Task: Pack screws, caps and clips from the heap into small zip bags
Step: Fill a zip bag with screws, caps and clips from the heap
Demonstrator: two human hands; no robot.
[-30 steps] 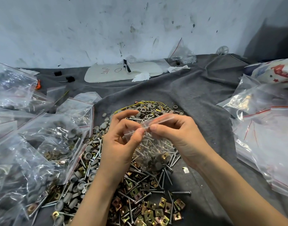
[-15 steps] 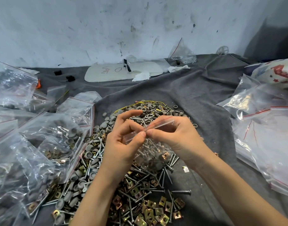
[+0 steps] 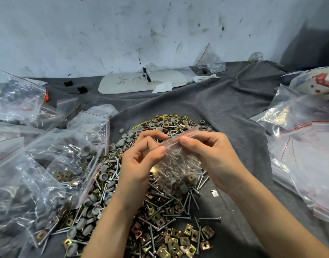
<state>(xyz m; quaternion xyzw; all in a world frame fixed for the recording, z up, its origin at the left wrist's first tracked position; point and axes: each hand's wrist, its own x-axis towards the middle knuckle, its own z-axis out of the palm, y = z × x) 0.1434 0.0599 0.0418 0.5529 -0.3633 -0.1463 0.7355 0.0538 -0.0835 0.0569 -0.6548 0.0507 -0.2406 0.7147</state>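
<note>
Over centre of heap, approx 6 o'clock: small zip bag held clear of the pile, pinched along its seal strip by both hands. Thumb & forefinger of left hand nipped tight on strip's 9 o'clock end. Same narrow pinch from right hand nearer the 3 o'clock end, other fingers curled. Looks like the sealing stage.

Risks:
- Half-closed zip if the press skips a stretch, then a spill back onto the pile.
- Screw tips piercing thin film if squeezed low.
- Slick plastic slipping from fingertips.
- Maybe a shank caught in the mouth; can't tell.

Materials:
- Bag clear, glossy, crinkled, red line at zip.
- Loose screws long, slim, pointed, dull steel.
- Loose caps round, dished, matte grey.
- Loose clips square, folded, brassy, w/ centre hole.
- Creased grey felt-like cloth beneath.
- Filled bags at 9 o'clock, flat empties at 3.
</note>
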